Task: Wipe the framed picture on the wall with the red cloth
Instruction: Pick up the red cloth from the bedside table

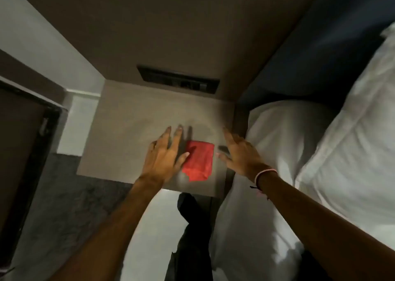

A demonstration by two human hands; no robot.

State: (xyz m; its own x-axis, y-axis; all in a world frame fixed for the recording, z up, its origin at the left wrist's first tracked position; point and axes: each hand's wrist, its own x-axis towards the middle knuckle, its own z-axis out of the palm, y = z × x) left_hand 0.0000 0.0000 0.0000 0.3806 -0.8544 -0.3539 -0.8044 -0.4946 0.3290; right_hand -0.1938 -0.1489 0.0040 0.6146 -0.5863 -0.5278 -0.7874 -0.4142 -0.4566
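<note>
A folded red cloth point(199, 163) lies flat on the beige top of a bedside table point(119, 143), near its front edge. My left hand point(164, 154) hovers just left of the cloth, fingers spread, thumb at the cloth's left edge. My right hand point(239, 152) is spread open just right of the cloth, with a pink band on its wrist. Neither hand holds anything. No framed picture shows in this view.
A dark switch panel point(177, 78) is set in the brown wall panel behind the table. A bed with white pillows point(284, 135) and bedding lies to the right. A dark door frame point(32, 152) stands at left. My dark trouser leg point(192, 227) is below the table.
</note>
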